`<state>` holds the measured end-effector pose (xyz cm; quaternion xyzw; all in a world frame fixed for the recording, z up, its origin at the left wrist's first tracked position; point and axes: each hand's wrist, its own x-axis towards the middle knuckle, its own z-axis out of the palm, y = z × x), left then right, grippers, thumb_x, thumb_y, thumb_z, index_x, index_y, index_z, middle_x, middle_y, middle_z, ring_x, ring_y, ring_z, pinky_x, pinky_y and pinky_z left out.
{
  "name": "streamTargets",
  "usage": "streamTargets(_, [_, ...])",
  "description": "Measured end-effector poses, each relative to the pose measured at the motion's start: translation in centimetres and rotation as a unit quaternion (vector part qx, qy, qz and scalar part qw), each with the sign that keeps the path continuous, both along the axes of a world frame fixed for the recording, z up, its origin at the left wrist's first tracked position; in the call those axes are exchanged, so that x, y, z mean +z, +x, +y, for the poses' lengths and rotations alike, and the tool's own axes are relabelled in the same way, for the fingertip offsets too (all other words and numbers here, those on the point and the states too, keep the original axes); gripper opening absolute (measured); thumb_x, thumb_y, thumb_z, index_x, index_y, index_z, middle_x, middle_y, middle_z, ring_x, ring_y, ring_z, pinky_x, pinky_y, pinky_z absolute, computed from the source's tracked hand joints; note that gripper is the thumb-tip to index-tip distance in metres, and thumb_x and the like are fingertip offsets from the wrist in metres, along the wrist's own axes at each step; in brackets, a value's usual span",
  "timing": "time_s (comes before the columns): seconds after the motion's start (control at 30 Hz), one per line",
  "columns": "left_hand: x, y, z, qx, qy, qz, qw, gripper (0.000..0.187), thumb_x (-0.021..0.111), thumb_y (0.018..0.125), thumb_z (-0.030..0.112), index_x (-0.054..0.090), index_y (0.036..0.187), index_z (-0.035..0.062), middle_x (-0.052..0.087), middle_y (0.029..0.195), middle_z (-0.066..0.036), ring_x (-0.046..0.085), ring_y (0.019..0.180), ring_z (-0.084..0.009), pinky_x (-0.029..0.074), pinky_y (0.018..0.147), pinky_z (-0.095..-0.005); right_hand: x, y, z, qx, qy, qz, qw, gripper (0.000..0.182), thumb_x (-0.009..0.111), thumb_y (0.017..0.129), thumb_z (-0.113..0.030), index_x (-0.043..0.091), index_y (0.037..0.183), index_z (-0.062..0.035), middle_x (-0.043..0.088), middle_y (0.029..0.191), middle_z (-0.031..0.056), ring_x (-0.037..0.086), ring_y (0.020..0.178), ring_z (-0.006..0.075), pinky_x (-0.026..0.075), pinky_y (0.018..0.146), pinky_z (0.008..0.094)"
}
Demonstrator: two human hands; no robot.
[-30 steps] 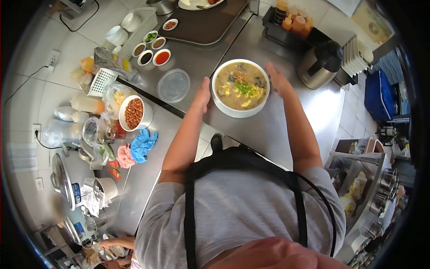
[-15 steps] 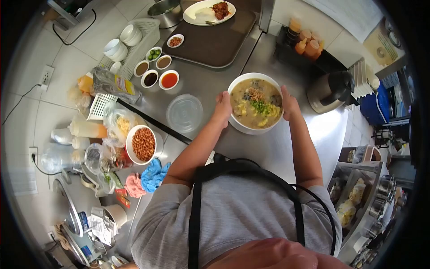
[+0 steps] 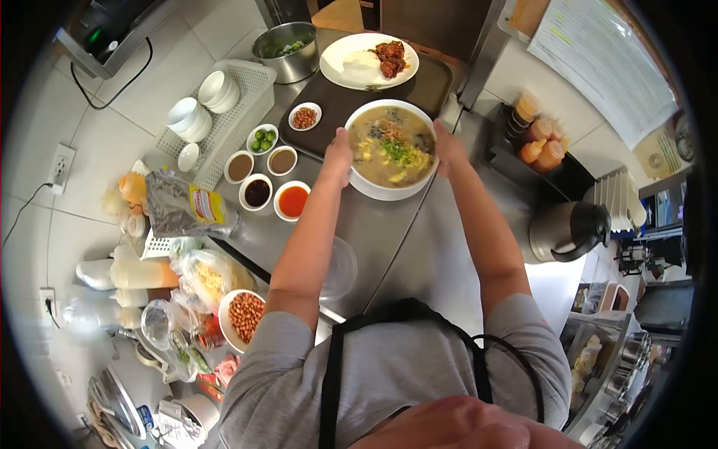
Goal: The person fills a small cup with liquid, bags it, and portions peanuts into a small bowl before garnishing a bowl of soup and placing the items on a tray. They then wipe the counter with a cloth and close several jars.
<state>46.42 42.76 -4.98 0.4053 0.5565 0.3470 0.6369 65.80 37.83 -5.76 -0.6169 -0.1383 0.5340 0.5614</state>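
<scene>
Between my two hands is a large white bowl (image 3: 374,188) of thick, pale brown soup (image 3: 374,153), topped with chopped green onion, yellow pieces and brown fried bits. My left hand (image 3: 339,159) grips its left side and my right hand (image 3: 449,148) its right side. The bowl overlaps the near edge of a dark brown tray (image 3: 340,101) in this view. On that tray are an oval white plate (image 3: 333,69) with rice and glazed meat, and a small dish of peanuts (image 3: 305,117).
Left of the tray stand small cups of sauce (image 3: 292,200) and a cup of green citrus (image 3: 262,140). A clear plastic lid (image 3: 340,269) lies by my left forearm. At right are a thermal jug (image 3: 568,232) and a rack of sauce bottles (image 3: 546,150). A bowl of peanuts (image 3: 247,318) sits lower left.
Both hands have carried the soup bowl forward and left, from the bare steel counter to the tray's near edge. My arms are stretched farther out, and the view has shifted.
</scene>
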Motion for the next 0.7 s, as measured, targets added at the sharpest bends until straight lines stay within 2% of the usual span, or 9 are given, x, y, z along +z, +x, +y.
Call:
streamTargets(0.07, [1.0, -0.3, 1.4, 0.010, -0.034, -0.019, 0.999, 0.056, 0.028, 0.088, 0.043, 0.038, 0.119, -0.0031, 0.044, 0.117, -0.018, 0.044, 0.105, -0.0236, 0.035, 0.087, -0.0314, 1.0, -0.9, 2.1, -0.002, -0.044, -0.054, 0.998, 0.054, 0.037, 0.085, -0.047, 0.045, 0.113, -0.0004, 0.051, 0.109, 0.0147, 0.052, 0.096, 0.0249, 0.042, 0.079, 0.0383])
streamTargets(0.13, [-0.9, -0.5, 4.0, 0.008, -0.030, 0.006, 1.000, 0.057, 0.026, 0.088, 0.044, 0.038, 0.119, -0.0032, 0.044, 0.118, -0.017, 0.044, 0.106, -0.0242, 0.035, 0.087, -0.0324, 2.4, -1.9, 3.3, 0.009, -0.077, -0.089, 0.993, 0.054, 0.037, 0.085, -0.046, 0.045, 0.114, -0.0012, 0.049, 0.112, 0.0142, 0.050, 0.098, 0.0249, 0.040, 0.081, 0.0383])
streamTargets(0.17, [-1.7, -0.6, 5.1, 0.007, -0.021, 0.021, 1.000, 0.058, 0.026, 0.088, 0.044, 0.038, 0.119, -0.0033, 0.043, 0.118, -0.017, 0.044, 0.106, -0.0243, 0.035, 0.087, -0.0327, -0.9, -0.6, 5.4, 0.006, -0.042, -0.038, 0.998, 0.054, 0.037, 0.085, -0.046, 0.045, 0.114, -0.0016, 0.049, 0.112, 0.0140, 0.050, 0.097, 0.0249, 0.038, 0.081, 0.0380])
streamTargets(0.37, [-4.5, -0.5, 8.3, -0.003, 0.009, 0.052, 0.999, 0.059, 0.026, 0.088, 0.043, 0.031, 0.123, -0.0032, 0.038, 0.123, -0.019, 0.040, 0.110, -0.0261, 0.031, 0.090, -0.0339, -7.3, 1.7, 9.8, 0.025, -0.022, -0.051, 0.998, 0.055, 0.037, 0.085, -0.046, 0.044, 0.115, -0.0008, 0.049, 0.111, 0.0145, 0.049, 0.097, 0.0245, 0.038, 0.080, 0.0375])
streamTargets(0.43, [-5.1, -0.4, 8.7, -0.013, 0.006, 0.046, 0.999, 0.059, 0.026, 0.087, 0.043, 0.030, 0.124, -0.0031, 0.038, 0.123, -0.019, 0.039, 0.111, -0.0264, 0.031, 0.090, -0.0341, -7.0, 1.6, 9.6, 0.033, -0.012, -0.042, 0.998, 0.055, 0.037, 0.085, -0.046, 0.044, 0.115, -0.0005, 0.049, 0.111, 0.0144, 0.049, 0.096, 0.0243, 0.038, 0.080, 0.0375])
streamTargets(0.53, [-4.5, -0.4, 8.5, -0.011, -0.033, 0.029, 0.999, 0.057, 0.027, 0.088, 0.042, 0.028, 0.127, 0.0011, 0.030, 0.131, -0.014, 0.030, 0.118, -0.0223, 0.022, 0.096, -0.0345, -7.4, 1.7, 9.5, 0.019, -0.029, -0.049, 0.998, 0.054, 0.036, 0.085, -0.045, 0.044, 0.114, -0.0004, 0.049, 0.110, 0.0135, 0.048, 0.096, 0.0237, 0.037, 0.080, 0.0368])
streamTargets(0.57, [-4.0, -0.3, 8.1, -0.009, -0.024, 0.023, 0.999, 0.060, 0.024, 0.088, 0.045, 0.025, 0.128, 0.0000, 0.027, 0.133, -0.016, 0.028, 0.120, -0.0228, 0.020, 0.097, -0.0337, -7.3, 1.8, 9.7, 0.012, -0.036, -0.056, 0.998, 0.054, 0.036, 0.085, -0.045, 0.044, 0.114, -0.0005, 0.050, 0.109, 0.0132, 0.048, 0.096, 0.0234, 0.037, 0.081, 0.0364])
streamTargets(0.67, [-6.6, -0.2, 9.3, 0.042, -0.015, -0.027, 0.999, 0.060, 0.027, 0.086, 0.044, 0.027, 0.126, -0.0010, 0.031, 0.128, -0.020, 0.036, 0.114, -0.0280, 0.029, 0.093, -0.0356, -6.5, 2.0, 8.7, 0.024, -0.012, -0.086, 0.996, 0.051, 0.037, 0.086, -0.044, 0.045, 0.111, 0.0001, 0.055, 0.099, 0.0127, 0.055, 0.088, 0.0229, 0.045, 0.076, 0.0365])
streamTargets(0.7, [-5.9, -0.5, 8.6, 0.063, 0.003, 0.005, 0.998, 0.060, 0.027, 0.086, 0.045, 0.028, 0.126, 0.0005, 0.029, 0.128, -0.020, 0.034, 0.115, -0.0287, 0.028, 0.094, -0.0363, -5.7, 1.9, 7.7, 0.008, -0.010, -0.139, 0.990, 0.050, 0.037, 0.086, -0.043, 0.045, 0.112, -0.0008, 0.055, 0.098, 0.0121, 0.055, 0.088, 0.0223, 0.044, 0.077, 0.0356])
